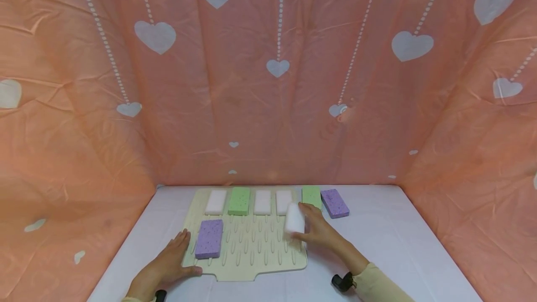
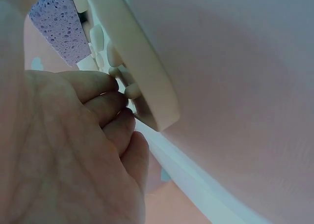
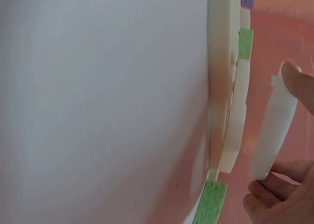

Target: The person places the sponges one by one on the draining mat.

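My right hand [image 1: 315, 229] holds a white sponge [image 1: 295, 219] tilted above the right part of a cream ridged board [image 1: 235, 268]. In the right wrist view, the thumb and fingers pinch this sponge [image 3: 275, 123] at its two ends, apart from the board. My left hand [image 1: 168, 260] rests at the board's left edge, thumb by the front corner; in the left wrist view its fingers [image 2: 105, 106] touch the board's side. Near it lies a purple sponge [image 1: 209, 239]. Along the board's back lie a white sponge [image 1: 216, 202], a green sponge [image 1: 239, 201] and two more white ones.
Right of the board, on the white table [image 1: 369, 246], are another green sponge [image 1: 311, 196], partly behind my right hand, and a purple sponge [image 1: 335, 203] set at an angle. A pink curtain [image 1: 272, 120] with hearts encloses the table's back and sides.
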Demonstrator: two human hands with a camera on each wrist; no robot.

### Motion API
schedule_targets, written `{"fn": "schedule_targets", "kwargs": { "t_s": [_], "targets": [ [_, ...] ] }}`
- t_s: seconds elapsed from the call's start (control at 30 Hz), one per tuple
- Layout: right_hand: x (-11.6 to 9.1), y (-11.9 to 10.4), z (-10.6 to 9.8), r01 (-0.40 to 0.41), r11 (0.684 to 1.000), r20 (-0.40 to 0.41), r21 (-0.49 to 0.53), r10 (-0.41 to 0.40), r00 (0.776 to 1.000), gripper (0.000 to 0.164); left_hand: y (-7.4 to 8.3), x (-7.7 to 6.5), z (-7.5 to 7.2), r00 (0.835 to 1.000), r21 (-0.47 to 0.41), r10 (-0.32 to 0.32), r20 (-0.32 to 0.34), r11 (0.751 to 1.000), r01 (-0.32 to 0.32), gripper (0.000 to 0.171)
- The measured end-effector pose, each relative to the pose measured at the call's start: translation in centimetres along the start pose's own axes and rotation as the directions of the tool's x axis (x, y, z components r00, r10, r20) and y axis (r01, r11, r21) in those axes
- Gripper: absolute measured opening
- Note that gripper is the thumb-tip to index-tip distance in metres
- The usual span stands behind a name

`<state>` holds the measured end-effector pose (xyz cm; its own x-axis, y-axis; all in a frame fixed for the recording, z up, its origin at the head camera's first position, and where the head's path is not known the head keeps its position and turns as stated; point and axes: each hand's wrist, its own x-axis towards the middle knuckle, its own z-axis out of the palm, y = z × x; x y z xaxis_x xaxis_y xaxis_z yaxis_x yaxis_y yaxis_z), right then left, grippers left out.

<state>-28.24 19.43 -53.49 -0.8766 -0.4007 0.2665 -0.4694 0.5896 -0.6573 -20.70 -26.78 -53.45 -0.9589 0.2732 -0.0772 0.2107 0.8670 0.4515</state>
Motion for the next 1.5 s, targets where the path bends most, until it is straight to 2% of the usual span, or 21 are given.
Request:
{"fn": "schedule_targets", "kwargs": {
  "t_s": [0.2,0.37,0.5,0.67,0.83,1.37,1.5],
  "targets": [
    [0.3,-1.1,1.0,0.003,1.0,0.043,-0.001,-0.003,0.999,0.105,0.2,-0.1,-0.2,1.0,-0.001,0.0,0.0,1.0,0.0,0.126],
    [0.7,-1.9,1.8,0.051,0.998,0.077,-0.037,-0.048,0.996,0.106,0.0,0.0,-0.1,1.0,0.032,0.022,-0.009,0.999,-0.022,0.126],
    [1.0,-2.3,2.5,0.079,0.995,0.074,-0.054,-0.075,0.994,0.105,-0.2,0.1,-0.1,1.0,0.035,0.025,-0.007,0.999,-0.025,0.126],
    [1.2,-2.8,3.2,0.093,0.994,0.098,-0.049,-0.088,0.991,0.105,-0.3,0.3,0.0,1.0,0.021,-0.006,0.011,1.0,0.005,0.126],
    [1.6,-3.3,3.8,0.117,0.993,0.113,-0.028,-0.113,0.987,0.104,-0.3,0.3,0.0,1.0,0.018,-0.01,0.01,1.0,0.01,0.126],
    [2.4,-5.1,5.7,0.103,0.995,0.172,-0.015,-0.099,0.98,0.104,-0.2,0.5,0.1,1.0,-0.016,-0.015,0.011,1.0,0.015,0.127],
    [2.5,-5.5,6.1,0.077,0.997,0.201,-0.003,-0.075,0.977,0.105,-0.3,0.6,0.2,1.0,-0.018,-0.014,0.008,1.0,0.015,0.127]
  ]
}}
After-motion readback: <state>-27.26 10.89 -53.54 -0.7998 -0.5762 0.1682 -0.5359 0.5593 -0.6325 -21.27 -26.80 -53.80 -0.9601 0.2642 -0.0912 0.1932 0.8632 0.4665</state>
